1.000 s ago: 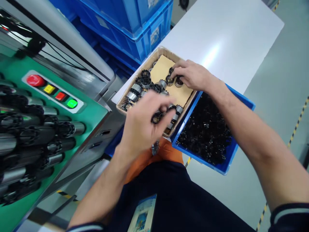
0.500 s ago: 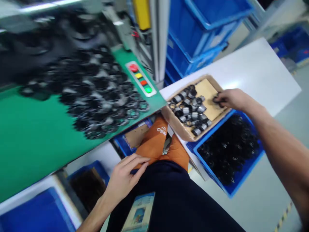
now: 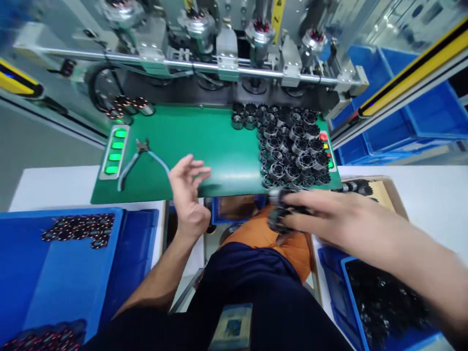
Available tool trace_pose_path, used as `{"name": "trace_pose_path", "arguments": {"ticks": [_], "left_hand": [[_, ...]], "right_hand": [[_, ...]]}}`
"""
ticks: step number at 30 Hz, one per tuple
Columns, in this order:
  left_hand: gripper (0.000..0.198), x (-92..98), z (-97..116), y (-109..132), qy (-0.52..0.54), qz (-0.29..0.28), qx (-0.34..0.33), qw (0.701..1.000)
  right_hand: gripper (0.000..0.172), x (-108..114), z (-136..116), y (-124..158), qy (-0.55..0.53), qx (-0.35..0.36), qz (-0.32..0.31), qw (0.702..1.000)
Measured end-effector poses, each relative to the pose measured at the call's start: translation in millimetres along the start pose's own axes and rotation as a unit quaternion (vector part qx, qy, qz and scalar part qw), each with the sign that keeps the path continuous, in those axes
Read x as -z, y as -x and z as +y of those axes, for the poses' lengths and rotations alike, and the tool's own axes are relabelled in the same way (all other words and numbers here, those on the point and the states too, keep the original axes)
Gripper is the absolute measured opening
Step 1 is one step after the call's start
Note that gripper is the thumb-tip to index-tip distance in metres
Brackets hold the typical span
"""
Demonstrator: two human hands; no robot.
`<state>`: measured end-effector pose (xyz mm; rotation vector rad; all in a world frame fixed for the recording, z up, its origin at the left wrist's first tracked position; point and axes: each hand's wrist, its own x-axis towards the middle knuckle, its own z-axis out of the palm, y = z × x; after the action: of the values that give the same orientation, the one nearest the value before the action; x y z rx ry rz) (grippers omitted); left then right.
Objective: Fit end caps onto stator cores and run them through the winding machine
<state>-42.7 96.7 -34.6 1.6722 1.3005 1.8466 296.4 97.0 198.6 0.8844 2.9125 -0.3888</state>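
My right hand (image 3: 340,214), blurred by motion, grips a few black-and-silver ring-shaped parts (image 3: 280,212) in front of the green worktop (image 3: 226,168). How many it holds is hard to make out. Over the worktop's front edge, my left hand (image 3: 188,195) is raised with its fingers apart and nothing in it. Beside it lie side cutters (image 3: 142,148) with blue handles, one handle passing near my fingers. Rows of similar black rings (image 3: 292,146), some stacked, cover the worktop's right side.
A machine with several spindles (image 3: 199,29) spans the back. Copper-wound parts (image 3: 142,106) stand at the worktop's back left. Button panels (image 3: 115,151) sit at both ends. A carton (image 3: 397,197) and a blue bin (image 3: 351,287) of black pieces are at right; another blue bin (image 3: 69,278) at left.
The view has swung left to face the machine. My right hand has come from the carton to the worktop's front, carrying parts. My left hand has risen from my lap and spread its fingers.
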Motion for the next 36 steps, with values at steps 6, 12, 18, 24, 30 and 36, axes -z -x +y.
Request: {"name": "trace_pose_path", "arguments": {"ticks": [6,12,18,24,30,36], "left_hand": [[0.154,11.8,-17,-40,-0.108,-0.133,0.083,0.982],[0.155,-22.2,-5,-58,-0.307,-0.302,0.145,0.891],[0.146,-51.8,-8,-77,-0.345,-0.309,0.162,0.871],[0.151,-65.1,-20,-106,-0.366,-0.337,0.162,0.852],[0.155,-80.6,-25,-131,-0.385,-0.372,0.162,0.829],[0.158,-83.9,-50,-141,-0.382,-0.363,0.149,0.837]], "right_hand": [[0.032,-12,3,-193,0.098,0.029,-0.165,0.981],[0.033,-20,31,-220,0.120,-0.016,-0.155,0.980],[0.033,-15,10,-152,0.085,-0.043,-0.089,0.991],[0.032,-53,-8,-34,-0.122,-0.081,-0.080,0.986],[0.052,-118,-19,74,-0.266,-0.235,-0.088,0.931],[0.047,-172,-42,142,-0.340,-0.329,-0.077,0.878]]}}
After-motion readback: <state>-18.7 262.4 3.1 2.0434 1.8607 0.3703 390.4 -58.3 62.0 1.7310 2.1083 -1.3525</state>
